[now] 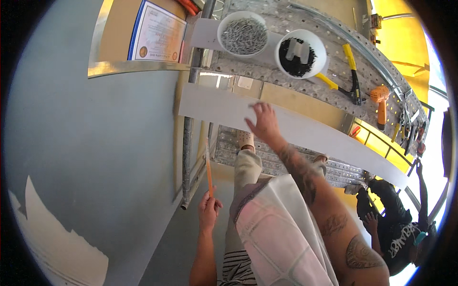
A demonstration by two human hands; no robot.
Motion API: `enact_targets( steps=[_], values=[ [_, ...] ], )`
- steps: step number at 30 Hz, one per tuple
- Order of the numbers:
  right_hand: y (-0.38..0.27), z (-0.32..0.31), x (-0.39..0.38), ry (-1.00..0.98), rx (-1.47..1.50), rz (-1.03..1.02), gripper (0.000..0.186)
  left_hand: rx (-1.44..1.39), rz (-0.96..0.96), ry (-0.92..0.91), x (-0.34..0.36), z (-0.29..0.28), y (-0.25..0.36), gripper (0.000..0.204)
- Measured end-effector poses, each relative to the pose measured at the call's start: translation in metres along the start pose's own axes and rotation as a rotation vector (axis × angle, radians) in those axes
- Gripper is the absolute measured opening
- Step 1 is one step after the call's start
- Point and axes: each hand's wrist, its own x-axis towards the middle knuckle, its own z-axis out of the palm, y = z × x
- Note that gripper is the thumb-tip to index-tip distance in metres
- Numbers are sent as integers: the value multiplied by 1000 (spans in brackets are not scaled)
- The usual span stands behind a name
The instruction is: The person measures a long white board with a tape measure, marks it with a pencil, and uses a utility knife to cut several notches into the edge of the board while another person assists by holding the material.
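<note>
Across the scaffold in front of me runs a long, narrow white board (315,136). My right hand (265,124) is over its left part, fingers apart and slightly bent, with nothing in them. Whether the fingertips touch the board I cannot tell. Lower and to the left, my left hand (208,209) is closed round one end of a thin, straight orange strip (209,171). The strip points up toward the scaffold pole and looks paler near its far end; its exact kind does not show.
Beyond the board, a perforated metal platform (334,95) carries a bucket of silvery fasteners (244,35), a bucket of black screws (296,57), a yellow-handled hammer (353,71) and an orange drill (380,102). A scaffold pole (187,157) stands left. A person in black (400,229) is at lower right.
</note>
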Motion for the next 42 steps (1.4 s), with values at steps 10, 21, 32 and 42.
enact_targets(
  steps=[10, 21, 32, 42],
  values=[
    [11, 24, 84, -380, 123, 147, 65, 784, 312, 102, 83, -26, 76, 28],
    [-12, 16, 58, -320, 35, 211, 44, 1265, 304, 117, 126, 27, 144, 19],
    [-36, 12, 45, -267, -36, 274, 44, 1370, 206, 40, 111, 23, 145, 20],
    [-43, 10, 35, -265, -104, 288, 43, 1310, 301, 55, 113, 3, 144, 24]
  ],
)
